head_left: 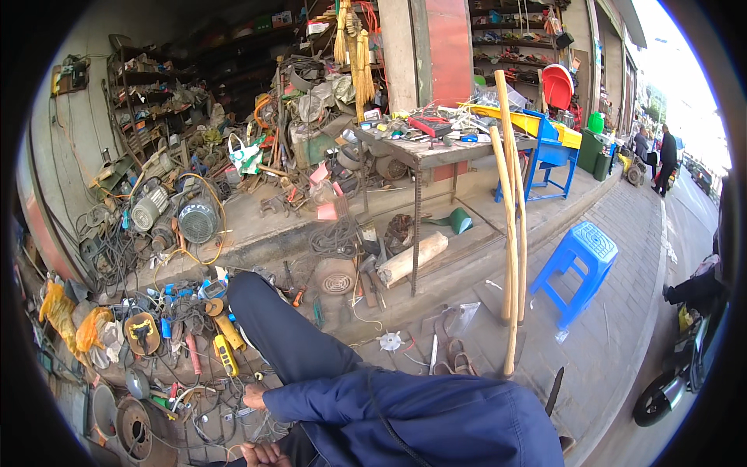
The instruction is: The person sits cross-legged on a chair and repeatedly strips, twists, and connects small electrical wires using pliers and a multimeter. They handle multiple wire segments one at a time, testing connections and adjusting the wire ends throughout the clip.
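Observation:
My right hand point(254, 395) reaches out of a dark blue sleeve, low over the cluttered ground beside my bent knee. Its fingers are curled; what they hold, if anything, is too small to tell. My left hand point(264, 454) is at the lower edge, fingers folded in, and thin wire point(232, 451) runs close to them. Loose grey wires point(268, 426) lie between the two hands. Just beyond the right hand is a yellow push-button control box point(226, 356). A red-handled tool point(193, 354) and an oval tan piece with a black and yellow part point(142, 335) lie farther left.
Rusty round metal drums point(138, 430) stand at lower left. Electric motors point(198, 221) sit on the step ahead. A metal table point(420, 159) heaped with tools, long wooden poles point(507, 233) and a blue plastic stool point(577, 268) are to the right. A motorcycle point(673, 389) is at the far right.

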{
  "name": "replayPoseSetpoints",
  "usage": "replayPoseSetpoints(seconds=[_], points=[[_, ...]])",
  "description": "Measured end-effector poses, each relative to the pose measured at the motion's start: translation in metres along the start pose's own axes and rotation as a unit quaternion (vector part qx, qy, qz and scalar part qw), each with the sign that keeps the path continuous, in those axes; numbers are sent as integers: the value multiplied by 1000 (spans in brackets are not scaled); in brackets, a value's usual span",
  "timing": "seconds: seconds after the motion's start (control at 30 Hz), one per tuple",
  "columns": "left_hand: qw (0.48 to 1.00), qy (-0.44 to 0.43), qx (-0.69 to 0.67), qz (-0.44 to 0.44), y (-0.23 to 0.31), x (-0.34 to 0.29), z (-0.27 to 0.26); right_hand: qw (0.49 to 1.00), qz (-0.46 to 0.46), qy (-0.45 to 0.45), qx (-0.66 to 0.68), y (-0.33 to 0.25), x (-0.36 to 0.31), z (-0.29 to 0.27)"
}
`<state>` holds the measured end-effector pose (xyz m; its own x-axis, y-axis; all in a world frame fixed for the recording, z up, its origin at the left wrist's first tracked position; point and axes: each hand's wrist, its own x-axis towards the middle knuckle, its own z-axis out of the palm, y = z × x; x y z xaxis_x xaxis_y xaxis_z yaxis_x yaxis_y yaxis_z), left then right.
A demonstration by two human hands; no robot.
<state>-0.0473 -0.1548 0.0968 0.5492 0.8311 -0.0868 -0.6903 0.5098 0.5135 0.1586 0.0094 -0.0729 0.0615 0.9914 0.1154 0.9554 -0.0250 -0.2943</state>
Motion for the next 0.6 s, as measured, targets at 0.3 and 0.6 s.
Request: replayPoseSetpoints(seconds=[0.3, 0.6], points=[[989, 70, -80, 106, 68, 115, -94, 765, 208, -252, 555, -31, -48, -32], [972, 123, -163, 116, 80, 173, -166, 560, 214, -356, 717, -32, -51, -40]])
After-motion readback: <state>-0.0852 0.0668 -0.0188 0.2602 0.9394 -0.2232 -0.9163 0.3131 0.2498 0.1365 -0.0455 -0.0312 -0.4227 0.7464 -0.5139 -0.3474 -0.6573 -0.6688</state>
